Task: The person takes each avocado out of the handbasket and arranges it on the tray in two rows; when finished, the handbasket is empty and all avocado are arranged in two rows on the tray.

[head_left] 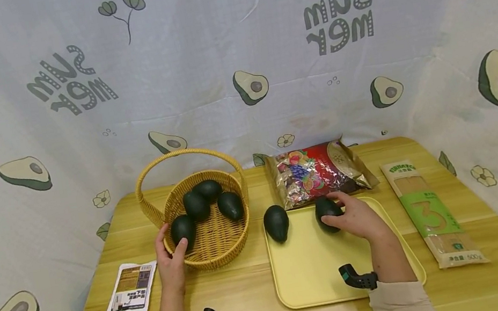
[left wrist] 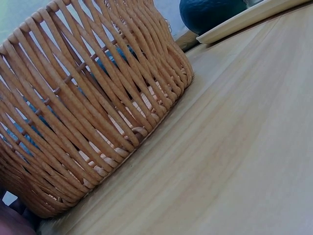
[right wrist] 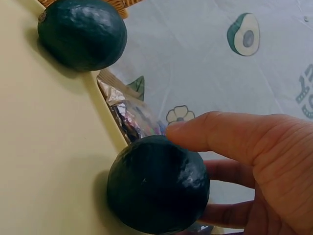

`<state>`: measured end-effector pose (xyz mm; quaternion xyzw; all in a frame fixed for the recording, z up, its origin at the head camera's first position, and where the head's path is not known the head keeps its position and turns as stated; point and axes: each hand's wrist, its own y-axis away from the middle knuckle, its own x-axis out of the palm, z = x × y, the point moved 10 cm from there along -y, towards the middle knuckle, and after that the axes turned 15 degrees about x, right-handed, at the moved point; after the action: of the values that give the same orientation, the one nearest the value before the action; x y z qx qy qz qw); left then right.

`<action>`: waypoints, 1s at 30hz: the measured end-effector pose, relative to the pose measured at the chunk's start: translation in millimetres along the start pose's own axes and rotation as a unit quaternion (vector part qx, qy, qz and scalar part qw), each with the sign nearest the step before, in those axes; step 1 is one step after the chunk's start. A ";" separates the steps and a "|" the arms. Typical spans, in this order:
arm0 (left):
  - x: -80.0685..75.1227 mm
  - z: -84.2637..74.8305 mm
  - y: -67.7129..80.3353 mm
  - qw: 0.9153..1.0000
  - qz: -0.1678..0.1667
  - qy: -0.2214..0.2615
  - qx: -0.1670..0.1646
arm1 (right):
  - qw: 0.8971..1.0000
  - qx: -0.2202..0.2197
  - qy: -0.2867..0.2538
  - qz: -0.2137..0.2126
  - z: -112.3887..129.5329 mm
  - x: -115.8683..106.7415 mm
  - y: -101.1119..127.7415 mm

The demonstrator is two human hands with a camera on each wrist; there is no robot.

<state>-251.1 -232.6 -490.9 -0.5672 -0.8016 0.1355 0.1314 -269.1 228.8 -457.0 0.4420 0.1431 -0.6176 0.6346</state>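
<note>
On the right side of the pale yellow tray [head_left: 317, 275], my right hand [head_left: 356, 214] grips a dark green avocado [head_left: 327, 214], thumb on its near side and fingers round its far side. The right wrist view shows this avocado [right wrist: 156, 186] up close, at the tray's edge. Another avocado [head_left: 276, 223] lies at the tray's far left corner. My left hand [head_left: 170, 263] holds the left rim of the wicker basket [head_left: 214, 245], its thumb over the rim by an avocado [head_left: 183, 233] inside. Several avocados [head_left: 230, 206] are in the basket.
Behind the tray lies a shiny candy bag [head_left: 317, 172]. A noodle packet [head_left: 434, 213] is right of the tray, and a white pouch [head_left: 130, 289] left of my left forearm. The basket's tall handle [head_left: 185, 152] arches up. A printed curtain [head_left: 229, 33] hangs behind the table.
</note>
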 end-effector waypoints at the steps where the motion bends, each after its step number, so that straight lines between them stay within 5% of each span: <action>1: -0.1 0.7 0.3 1.000 0.001 0.000 -0.001 | 1.000 -0.001 0.001 0.000 0.3 -0.5 0.4; 10: -0.1 5.6 2.0 1.000 0.009 -0.010 -0.007 | 1.000 -0.023 -0.004 -0.016 12.7 -16.4 18.6; 18: 0.0 6.4 -0.5 1.000 0.016 -0.008 -0.006 | 0.985 -0.118 -0.096 -0.077 50.0 -32.4 45.4; 30: -0.3 5.9 -3.3 1.000 0.012 -0.003 -0.001 | 0.956 -0.248 -0.158 -0.002 134.7 25.8 77.7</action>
<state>-256.0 -234.4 -495.2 -0.5767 -0.7951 0.1383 0.1271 -242.3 100.5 -369.4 0.1674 0.1908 -0.6256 0.7377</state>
